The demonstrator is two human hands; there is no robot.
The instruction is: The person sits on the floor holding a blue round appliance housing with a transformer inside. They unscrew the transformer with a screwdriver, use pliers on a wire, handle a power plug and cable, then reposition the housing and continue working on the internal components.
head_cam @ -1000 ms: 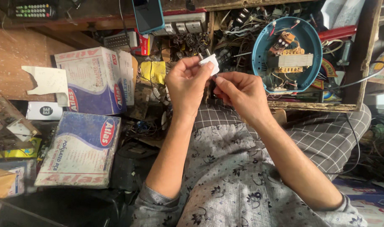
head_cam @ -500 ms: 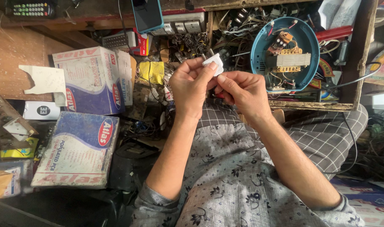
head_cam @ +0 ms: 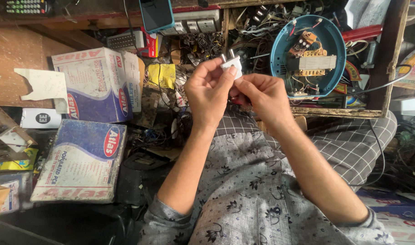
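Observation:
A small white electrical plug (head_cam: 230, 64) with two metal pins pointing up sits between both of my hands at the centre of the head view. My left hand (head_cam: 209, 93) pinches its white body with thumb and fingers. My right hand (head_cam: 264, 97) is curled just below and to the right, fingers touching the plug's underside, which is hidden. Both hands hover above my lap, in front of a cluttered wooden bench (head_cam: 334, 111).
A round blue appliance shell (head_cam: 280, 50) with an exposed transformer and circuit board lies right of the hands. Two printed cardboard boxes (head_cam: 94, 84) (head_cam: 80, 161) sit at left. A phone (head_cam: 155, 13), a switch strip and tangled wires (head_cam: 262, 22) crowd the back.
The plug has turned slightly in my fingers and both hands have shifted a little; the pins now point upward more plainly.

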